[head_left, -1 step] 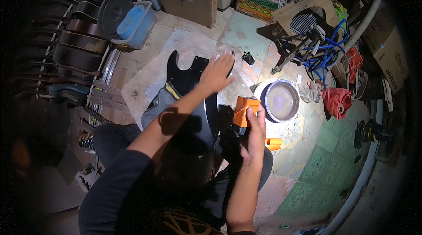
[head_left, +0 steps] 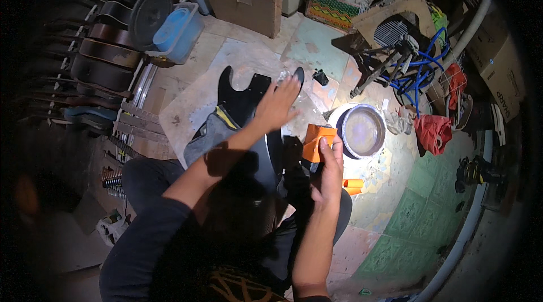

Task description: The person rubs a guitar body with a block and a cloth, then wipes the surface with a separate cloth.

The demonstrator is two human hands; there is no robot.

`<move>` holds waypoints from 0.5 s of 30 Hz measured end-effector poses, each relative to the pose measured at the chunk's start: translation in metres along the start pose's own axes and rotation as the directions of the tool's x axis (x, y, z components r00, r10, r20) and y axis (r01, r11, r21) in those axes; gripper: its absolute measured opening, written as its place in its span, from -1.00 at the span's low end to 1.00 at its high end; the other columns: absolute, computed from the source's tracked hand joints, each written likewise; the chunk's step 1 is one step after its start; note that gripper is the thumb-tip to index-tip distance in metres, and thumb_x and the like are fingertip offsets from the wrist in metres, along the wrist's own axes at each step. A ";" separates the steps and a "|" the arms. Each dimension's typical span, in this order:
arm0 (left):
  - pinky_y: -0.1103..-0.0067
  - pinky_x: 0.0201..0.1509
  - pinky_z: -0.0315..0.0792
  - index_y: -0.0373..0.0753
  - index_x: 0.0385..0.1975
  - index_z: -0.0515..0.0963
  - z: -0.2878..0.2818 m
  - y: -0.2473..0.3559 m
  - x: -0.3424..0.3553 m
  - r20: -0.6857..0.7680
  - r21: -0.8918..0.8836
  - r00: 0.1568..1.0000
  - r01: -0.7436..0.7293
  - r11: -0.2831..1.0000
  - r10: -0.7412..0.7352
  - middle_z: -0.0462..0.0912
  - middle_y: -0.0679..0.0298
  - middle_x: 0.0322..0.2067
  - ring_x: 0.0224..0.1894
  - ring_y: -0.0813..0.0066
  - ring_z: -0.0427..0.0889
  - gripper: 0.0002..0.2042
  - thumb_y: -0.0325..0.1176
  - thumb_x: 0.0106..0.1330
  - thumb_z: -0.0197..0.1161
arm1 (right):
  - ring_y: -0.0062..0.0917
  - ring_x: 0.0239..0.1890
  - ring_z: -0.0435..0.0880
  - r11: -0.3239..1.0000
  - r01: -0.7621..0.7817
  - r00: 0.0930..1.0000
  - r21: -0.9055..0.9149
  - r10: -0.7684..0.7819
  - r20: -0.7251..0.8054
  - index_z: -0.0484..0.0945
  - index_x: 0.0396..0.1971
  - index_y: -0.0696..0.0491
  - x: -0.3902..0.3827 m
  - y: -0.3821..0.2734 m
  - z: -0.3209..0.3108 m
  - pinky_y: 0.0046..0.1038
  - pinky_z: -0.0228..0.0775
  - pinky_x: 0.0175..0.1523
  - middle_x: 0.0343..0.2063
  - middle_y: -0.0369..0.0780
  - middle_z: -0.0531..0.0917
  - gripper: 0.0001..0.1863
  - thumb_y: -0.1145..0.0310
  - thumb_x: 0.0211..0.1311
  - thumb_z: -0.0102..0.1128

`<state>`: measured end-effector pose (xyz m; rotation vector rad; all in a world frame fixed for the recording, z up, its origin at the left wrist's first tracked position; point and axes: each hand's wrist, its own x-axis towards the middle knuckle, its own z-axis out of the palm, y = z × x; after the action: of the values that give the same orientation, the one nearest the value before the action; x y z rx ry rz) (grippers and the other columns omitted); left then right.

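A glossy black electric guitar body (head_left: 245, 100) lies in front of me with its two horns pointing away. My left hand (head_left: 276, 106) is over its far right part, palm down, fingers stretched out and holding nothing. Between the thumb and fingers of my right hand (head_left: 330, 167) is a piece of orange sandpaper (head_left: 318, 141), folded around a dark block that shows only at its lower edge. It is held to the right of the guitar body, apart from it. A grey cloth (head_left: 208, 133) with a yellow edge lies on the body's left side.
A round basin (head_left: 383, 126) of cloudy liquid stands right of my right hand, near an orange curled sheet (head_left: 353, 186). Guitar bodies (head_left: 104, 47) line the left. Blue hose (head_left: 421, 78) and a red bag (head_left: 434, 132) lie at the right. A small black object (head_left: 320, 77) sits beyond the guitar.
My left hand has shifted slightly toward me over the guitar body and is less blurred. My right hand keeps hold of the sandpaper, nearly unmoved.
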<state>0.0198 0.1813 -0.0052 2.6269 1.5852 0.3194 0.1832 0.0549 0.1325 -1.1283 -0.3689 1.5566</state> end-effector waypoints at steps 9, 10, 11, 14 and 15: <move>0.08 0.53 -0.11 -0.35 0.37 0.25 -0.048 0.100 -0.232 0.145 -0.312 0.973 -0.127 0.941 0.179 0.06 0.00 0.48 0.54 0.07 -0.02 -0.22 0.19 0.35 0.06 | -0.54 -0.11 0.61 0.996 0.058 0.973 0.064 -0.071 0.221 0.38 0.12 0.00 -0.010 0.008 -0.008 -0.45 0.50 -0.03 -0.12 -0.26 0.60 -0.68 0.28 0.44 0.11; 0.08 0.53 -0.12 -0.35 0.38 0.24 -0.053 0.103 -0.242 0.174 -0.312 0.962 -0.149 0.938 0.211 0.04 0.01 0.48 0.54 0.05 -0.03 -0.20 0.20 0.34 0.07 | -0.54 -0.11 0.61 0.998 0.053 0.976 0.026 -0.057 0.211 0.38 0.12 -0.02 -0.018 0.004 -0.007 -0.45 0.50 -0.04 -0.13 -0.27 0.59 -0.68 0.23 0.47 0.08; 0.07 0.53 -0.13 -0.35 0.39 0.23 -0.056 0.106 -0.253 0.203 -0.315 0.950 -0.167 0.934 0.238 0.02 0.01 0.49 0.54 0.04 -0.05 -0.19 0.21 0.33 0.08 | -0.53 -0.11 0.61 0.999 0.030 0.975 0.032 -0.037 0.219 0.38 0.12 -0.02 -0.026 0.004 -0.008 -0.45 0.50 -0.04 -0.12 -0.27 0.60 -0.67 0.21 0.47 0.07; 0.07 0.51 -0.05 -0.34 0.32 0.36 -0.067 0.104 -0.271 0.341 -0.423 0.882 -0.164 0.891 0.324 0.30 -0.08 0.36 0.49 -0.07 0.07 -0.22 0.22 0.31 0.12 | -0.48 -0.09 0.64 0.996 -0.084 0.984 0.027 0.078 0.163 0.41 0.12 -0.01 -0.050 0.027 -0.030 -0.40 0.53 -0.03 -0.09 -0.26 0.61 -0.65 0.15 0.48 0.05; 0.08 0.50 -0.01 -0.34 0.30 0.39 -0.073 0.100 -0.278 0.421 -0.473 0.840 -0.117 0.873 0.341 0.36 -0.10 0.33 0.47 -0.10 0.12 -0.24 0.21 0.31 0.13 | -0.44 -0.10 0.66 0.989 -0.139 0.972 0.058 0.125 0.197 0.41 0.12 0.00 -0.055 0.047 -0.040 -0.38 0.56 -0.04 -0.10 -0.22 0.62 -0.65 0.14 0.48 0.05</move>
<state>-0.0338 -0.1146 0.0412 2.2943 0.9015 -0.0096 0.1830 -0.0226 0.1030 -0.9655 -0.3706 1.7898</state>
